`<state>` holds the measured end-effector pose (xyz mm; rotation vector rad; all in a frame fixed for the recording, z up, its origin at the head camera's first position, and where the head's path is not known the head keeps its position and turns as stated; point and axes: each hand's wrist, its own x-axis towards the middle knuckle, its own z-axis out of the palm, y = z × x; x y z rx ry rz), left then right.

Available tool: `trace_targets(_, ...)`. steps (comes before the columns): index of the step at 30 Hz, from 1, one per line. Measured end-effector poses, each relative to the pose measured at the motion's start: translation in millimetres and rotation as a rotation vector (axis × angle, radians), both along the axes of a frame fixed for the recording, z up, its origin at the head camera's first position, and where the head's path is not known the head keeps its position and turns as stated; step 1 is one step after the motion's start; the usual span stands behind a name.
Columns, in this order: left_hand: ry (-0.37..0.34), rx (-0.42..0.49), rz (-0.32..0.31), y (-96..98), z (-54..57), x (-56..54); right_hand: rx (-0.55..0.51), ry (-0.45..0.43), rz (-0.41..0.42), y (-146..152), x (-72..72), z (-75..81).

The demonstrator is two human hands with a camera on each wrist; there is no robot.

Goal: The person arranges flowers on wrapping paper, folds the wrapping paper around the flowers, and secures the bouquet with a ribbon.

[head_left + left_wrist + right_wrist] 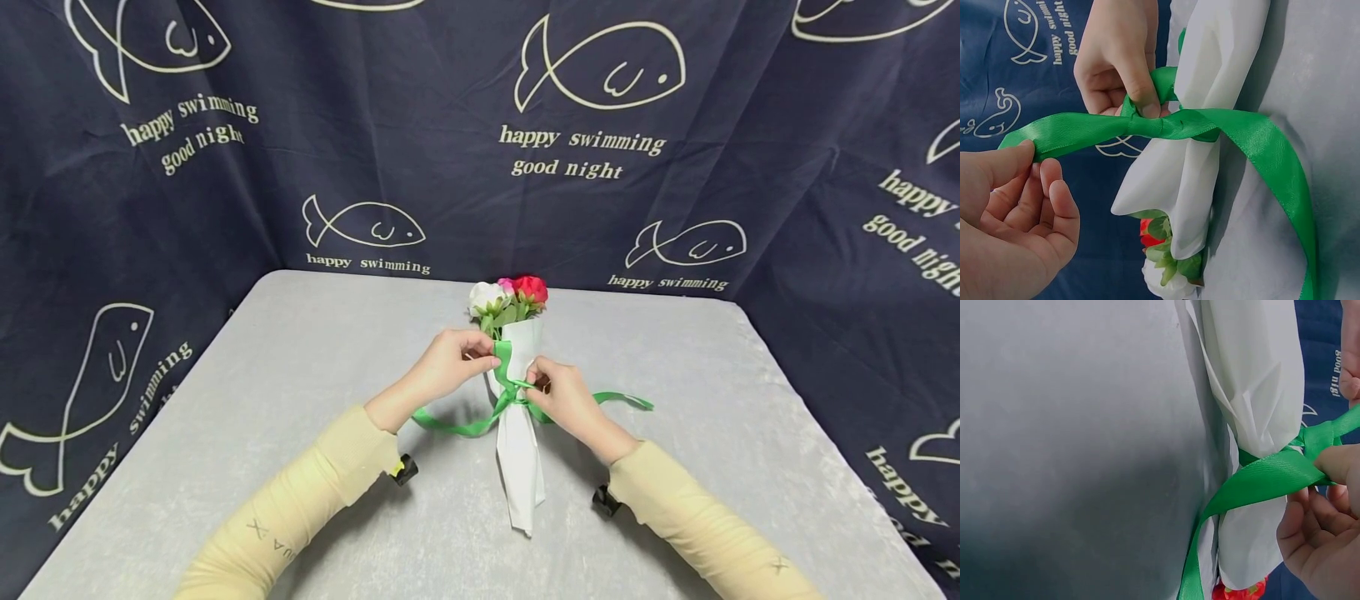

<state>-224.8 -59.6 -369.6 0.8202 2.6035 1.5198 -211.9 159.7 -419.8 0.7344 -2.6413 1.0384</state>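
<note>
A bouquet wrapped in white paper lies on the table, its white flower and red flower pointing away from me. Round its narrowed middle runs a green ribbon, crossed and looped at the front. My left hand pinches one raised length of the ribbon between thumb and index finger, up near the flowers. Close to the crossing, my right hand pinches another part of the ribbon, thumb on top and the other fingers curled beneath. Loose tails trail to both sides over the table.
The pale grey cloth-covered table extends around the bouquet. A dark blue curtain with fish drawings hangs right behind its far edge and along both sides. Small black devices sit at both wrists.
</note>
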Motion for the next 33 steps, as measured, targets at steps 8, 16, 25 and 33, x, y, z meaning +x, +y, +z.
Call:
trace_targets(8,0.004,0.004,-0.003,-1.0,1.3,1.0,-0.017,-0.026,-0.009,6,-1.3,-1.3)
trace_targets(16,0.01,0.007,-0.007,-3.3,0.1,1.6,-0.035,-0.046,0.002,11,1.0,3.7)
trace_targets(25,-0.024,-0.018,0.004,-8.9,-4.7,3.1,-0.018,-0.053,-0.058,21,3.3,11.4)
trace_targets(33,-0.058,-0.015,0.028,-17.0,-12.2,3.2,0.017,-0.043,-0.066,30,3.0,10.8)
